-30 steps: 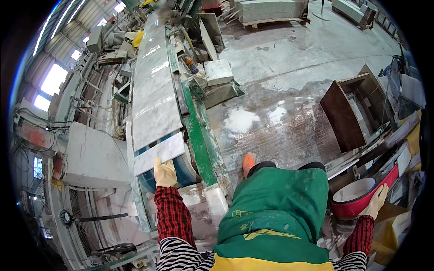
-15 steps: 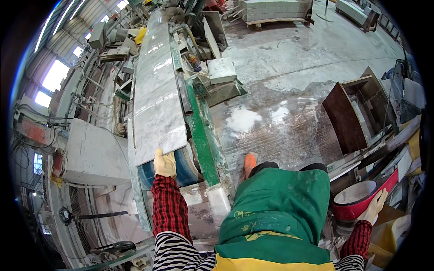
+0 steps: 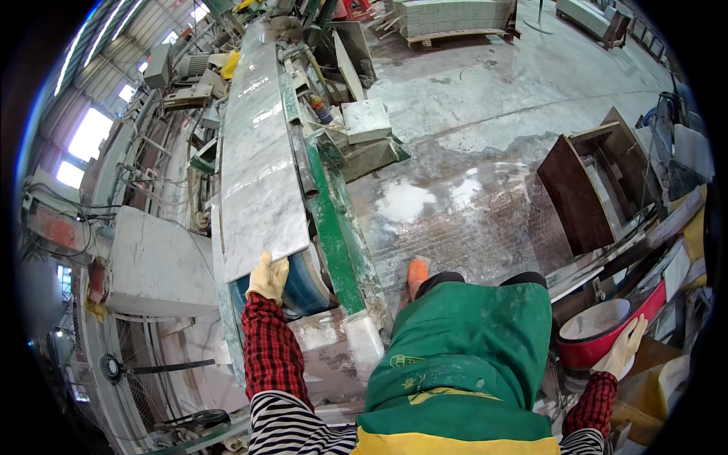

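Stone point(image 3: 265, 167), white with grey streaks, lies flat on the left side, just beyond the left grip point(image 3: 268, 278). The left grip, in a pale glove, touches the middle of the stone's near edge. Its fingers are close together, with their tips at that edge. I cannot tell if they pinch the stone or only rest on it.

The stone is long and thin. Its long way runs from near to far, and its far end points away from the person. The near edge slants: its left corner is nearer than its right one. A blue belt point(image 3: 307, 287) shows under the near end. A green rail point(image 3: 339, 246) runs along on the right.

Far off to the right of the stone is the right grip point(image 3: 623, 350), also in a pale glove. Its fingers are out straight and lie on the outside of a red tub point(image 3: 585, 353). Between the two grips is the person's green apron point(image 3: 462, 326). A brown box point(image 3: 572, 197) sits on the floor point(image 3: 470, 212), farther away than the tub.
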`<state>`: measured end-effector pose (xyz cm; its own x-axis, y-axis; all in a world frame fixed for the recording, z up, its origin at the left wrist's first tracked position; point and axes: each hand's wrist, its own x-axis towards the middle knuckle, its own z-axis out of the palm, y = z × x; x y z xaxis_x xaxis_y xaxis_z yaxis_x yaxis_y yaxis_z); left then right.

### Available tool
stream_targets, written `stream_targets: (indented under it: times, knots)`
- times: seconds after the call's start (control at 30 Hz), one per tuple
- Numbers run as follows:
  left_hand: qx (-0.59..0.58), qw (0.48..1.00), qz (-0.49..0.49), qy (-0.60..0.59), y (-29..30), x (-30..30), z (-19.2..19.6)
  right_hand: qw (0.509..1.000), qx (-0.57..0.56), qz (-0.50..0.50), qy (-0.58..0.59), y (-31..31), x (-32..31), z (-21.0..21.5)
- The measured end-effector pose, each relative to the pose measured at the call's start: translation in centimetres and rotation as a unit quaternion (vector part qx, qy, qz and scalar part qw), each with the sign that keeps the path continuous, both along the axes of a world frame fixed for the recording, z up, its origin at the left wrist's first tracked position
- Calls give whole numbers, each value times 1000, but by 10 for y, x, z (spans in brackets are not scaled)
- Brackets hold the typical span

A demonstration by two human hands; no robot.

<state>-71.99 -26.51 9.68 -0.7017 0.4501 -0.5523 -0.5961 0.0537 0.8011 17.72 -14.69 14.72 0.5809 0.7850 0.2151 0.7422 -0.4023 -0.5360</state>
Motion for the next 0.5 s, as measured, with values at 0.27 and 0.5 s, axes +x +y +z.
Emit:
stream_targets:
  times: [0.27,0.5]
  knots:
    - [-26,999,12,25,9,18,19,1000,11,17,-20,-5,35,-30]
    - [-51,997,-51,-2,2,-4,12,993,6,32,-110,-8,61,-51]
